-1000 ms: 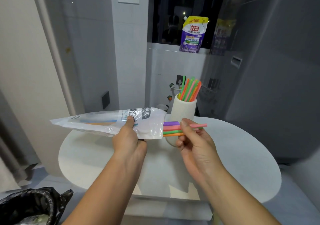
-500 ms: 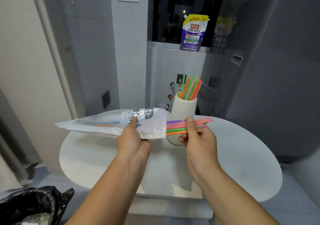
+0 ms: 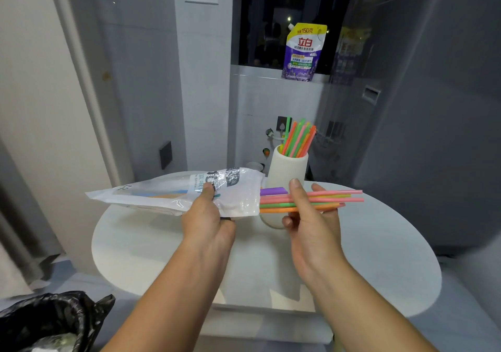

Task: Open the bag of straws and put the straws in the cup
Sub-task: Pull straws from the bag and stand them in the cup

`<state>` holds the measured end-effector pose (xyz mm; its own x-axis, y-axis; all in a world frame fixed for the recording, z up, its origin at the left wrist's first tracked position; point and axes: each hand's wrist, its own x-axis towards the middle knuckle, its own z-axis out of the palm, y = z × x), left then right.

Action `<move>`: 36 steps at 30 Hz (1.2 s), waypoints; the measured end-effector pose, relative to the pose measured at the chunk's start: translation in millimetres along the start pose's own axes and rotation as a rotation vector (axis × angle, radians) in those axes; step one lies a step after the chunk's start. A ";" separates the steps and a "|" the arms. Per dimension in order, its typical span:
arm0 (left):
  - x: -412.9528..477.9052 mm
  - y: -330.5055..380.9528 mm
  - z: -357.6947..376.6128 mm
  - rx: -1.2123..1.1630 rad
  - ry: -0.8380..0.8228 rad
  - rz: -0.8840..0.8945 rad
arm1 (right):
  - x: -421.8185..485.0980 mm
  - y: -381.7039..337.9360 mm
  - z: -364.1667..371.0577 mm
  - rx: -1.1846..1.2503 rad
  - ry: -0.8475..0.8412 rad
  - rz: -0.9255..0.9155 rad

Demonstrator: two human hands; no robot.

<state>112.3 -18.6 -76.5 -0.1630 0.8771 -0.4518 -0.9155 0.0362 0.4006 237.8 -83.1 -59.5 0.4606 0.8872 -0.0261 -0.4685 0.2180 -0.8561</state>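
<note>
My left hand (image 3: 207, 216) grips a clear plastic straw bag (image 3: 173, 193) level above the table, its open mouth facing right. Several coloured straws (image 3: 273, 200) stick out of that mouth, pink, green, orange, yellow and one purple. My right hand (image 3: 309, 216) pinches them between thumb on top and fingers beneath, a short way right of the bag. A few straws still show through the bag's left part. Behind the hands a white ribbed cup (image 3: 287, 168) stands upright on the table, holding several straws (image 3: 298, 141) that lean right.
The white oval table (image 3: 379, 257) carries the cup near its far edge. A black bin bag (image 3: 51, 322) sits at lower left. A purple detergent pouch (image 3: 303, 52) stands on the window ledge. A large grey appliance (image 3: 433, 107) fills the right side.
My right hand has drawn the bundle of straws further right out of the bag, so more of their length shows. The left hand and bag have shifted slightly right.
</note>
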 end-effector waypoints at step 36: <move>3.9 5.9 0.2 -0.017 0.060 0.007 | 20.7 -11.5 2.1 -0.404 0.067 -0.139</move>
<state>106.3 -14.8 -75.7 -0.1906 0.8472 -0.4959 -0.9204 0.0215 0.3904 251.1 -66.4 -49.1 0.5526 0.8294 0.0821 -0.0716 0.1453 -0.9868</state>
